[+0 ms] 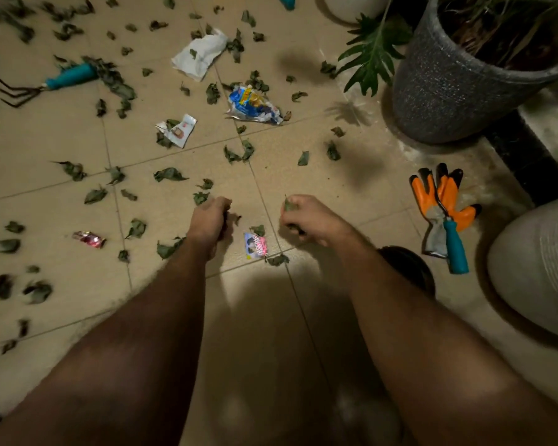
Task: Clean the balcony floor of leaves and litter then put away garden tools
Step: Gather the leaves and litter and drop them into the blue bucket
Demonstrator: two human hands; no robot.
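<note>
Crouching over tan tile floor (pixel 62 149), both arms out. Left hand (pixel 210 220) curled tight on dark leaf bits, knuckles down near the tiles. Right hand (pixel 306 220) grips a wad of leaves (pixel 290 206). Landmark: pink wrapper (pixel 255 245) lies on the floor between the hands. Bare tile nearer the person than the wrapper; beyond and left of it, scattered dry curled green leaves, a red wrapper (pixel 89 239), a blue-yellow packet (pixel 255 105), white paper (pixel 200 54). Far left beyond it, teal-handled hand rake (pixel 45 83). Right of it, orange gloves (pixel 445 201) with teal-handled tool (pixel 456 249) on top, dark bin (pixel 409 268), grey planter (pixel 458 91) and white pot (pixel 535 268) hemming that edge.
</note>
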